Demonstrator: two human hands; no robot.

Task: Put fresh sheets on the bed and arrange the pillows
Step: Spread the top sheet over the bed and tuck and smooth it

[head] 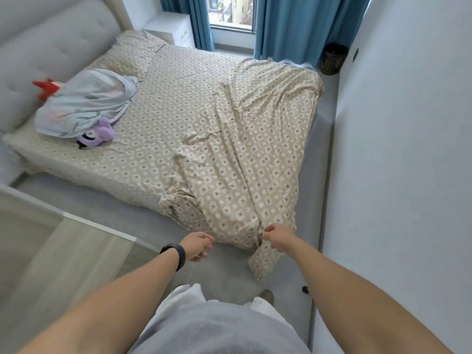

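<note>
1. Bedroom floor runs grey along the foot of the bed [143, 175], with a white wall close on my right and blue curtains [286, 29] at the window beyond the far corner.
2. My right hand [277, 237] pinches a gathered fold of the patterned sheet [229, 139] at the foot corner nearest me; a tail of cloth hangs from that pinch toward the floor.
3. My left hand [198, 246] hangs just beside the foot edge with fingers loosely curled, holding nothing and apart from the cloth.
4. Most of the sheet lies flat toward the head end, but a loose layer is bunched in ridges running from the far foot corner down to my grip. I think this is a folded-over flap, though the matching pattern makes it hard to be sure.
5. To do this step well, I would bring my left hand onto the same edge, well apart from the right, and draw the cloth taut and even toward the foot, so the ridges flatten instead of twisting.
6. Pulling from the single pinch alone would likely drag the sheet askew.
7. A patterned pillow [132, 54] sits at the far head corner. A pale blue bundle [84, 103] with soft toys rests at the near head corner and will need shifting later.
</note>
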